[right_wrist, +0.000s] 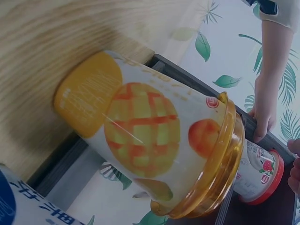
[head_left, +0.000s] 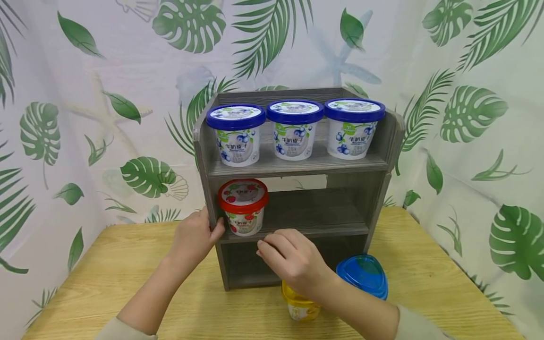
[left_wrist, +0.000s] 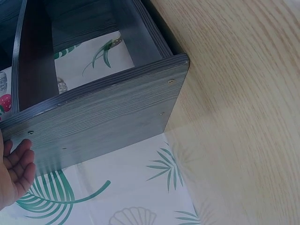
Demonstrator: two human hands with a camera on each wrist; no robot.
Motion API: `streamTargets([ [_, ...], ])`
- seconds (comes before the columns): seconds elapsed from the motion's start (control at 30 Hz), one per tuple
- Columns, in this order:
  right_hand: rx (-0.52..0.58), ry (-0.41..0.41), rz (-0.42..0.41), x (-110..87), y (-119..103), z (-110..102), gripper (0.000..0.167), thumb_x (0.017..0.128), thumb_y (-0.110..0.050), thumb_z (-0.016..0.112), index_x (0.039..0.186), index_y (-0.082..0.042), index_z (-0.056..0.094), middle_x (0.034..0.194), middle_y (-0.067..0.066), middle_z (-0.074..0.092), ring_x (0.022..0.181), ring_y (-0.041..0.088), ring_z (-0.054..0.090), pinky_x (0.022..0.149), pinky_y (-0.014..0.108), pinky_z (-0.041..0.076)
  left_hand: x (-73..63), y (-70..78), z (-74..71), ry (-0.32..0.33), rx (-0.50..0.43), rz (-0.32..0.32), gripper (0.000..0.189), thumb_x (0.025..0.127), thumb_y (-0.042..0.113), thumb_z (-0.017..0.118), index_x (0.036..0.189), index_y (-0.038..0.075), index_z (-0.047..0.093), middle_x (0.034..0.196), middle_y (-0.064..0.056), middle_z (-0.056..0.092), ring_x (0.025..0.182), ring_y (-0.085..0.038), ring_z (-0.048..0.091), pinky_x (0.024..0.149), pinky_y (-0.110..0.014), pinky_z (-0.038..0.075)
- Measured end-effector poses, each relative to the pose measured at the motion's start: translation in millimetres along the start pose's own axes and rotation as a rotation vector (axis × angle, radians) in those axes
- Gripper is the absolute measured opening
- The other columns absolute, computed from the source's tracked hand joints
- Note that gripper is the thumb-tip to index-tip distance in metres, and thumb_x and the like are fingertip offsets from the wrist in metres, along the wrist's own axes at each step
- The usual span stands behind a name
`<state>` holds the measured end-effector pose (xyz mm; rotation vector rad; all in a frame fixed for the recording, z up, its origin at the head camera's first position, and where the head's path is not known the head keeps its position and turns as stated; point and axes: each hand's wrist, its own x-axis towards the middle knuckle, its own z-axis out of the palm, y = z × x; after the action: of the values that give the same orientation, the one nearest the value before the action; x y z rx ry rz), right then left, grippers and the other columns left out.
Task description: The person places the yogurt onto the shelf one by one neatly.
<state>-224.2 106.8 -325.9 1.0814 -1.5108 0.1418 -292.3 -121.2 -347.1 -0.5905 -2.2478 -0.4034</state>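
Note:
A tub with a red lid (head_left: 244, 208) and strawberry print stands at the left end of the middle shelf board. My left hand (head_left: 196, 237) grips the left side panel (left_wrist: 93, 122) of the grey wooden shelf unit, its thumb at the front edge close beside this tub. In the left wrist view the fingers (left_wrist: 21, 161) are bent against the panel's outer face. My right hand (head_left: 293, 257), fingers curled and holding nothing, is in front of the middle board, right of the red-lidded tub. Below it, a yellow-lidded tub (right_wrist: 154, 131) with mango print stands on the table, partly hidden by my hand in the head view.
Three blue-lidded tubs with blueberry print (head_left: 238, 141) stand in a row on the top board. A blue-topped tub (head_left: 363, 276) is on the wooden table (head_left: 140, 241) at the unit's front right. Leaf-patterned cloth (head_left: 127, 71) surrounds the table at the back and sides.

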Motion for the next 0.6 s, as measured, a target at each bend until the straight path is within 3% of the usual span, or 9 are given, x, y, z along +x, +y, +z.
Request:
streamTargets([
  [0.6,0.037,-0.073,0.036,-20.4,-5.5,-13.2,0.029,0.098,-0.015,0.049,0.081,-0.002,0.069,0.076,0.007,0.065,0.068,0.018,0.061,0.067,0.027,0.053,-0.3,0.6,-0.5,0.0,0.013,0.001,0.02,0.08,0.018,0.064,0.079,0.002,0.051,0.054,-0.009,0.051,0.051,-0.029,0.055,0.042,-0.04,0.041],
])
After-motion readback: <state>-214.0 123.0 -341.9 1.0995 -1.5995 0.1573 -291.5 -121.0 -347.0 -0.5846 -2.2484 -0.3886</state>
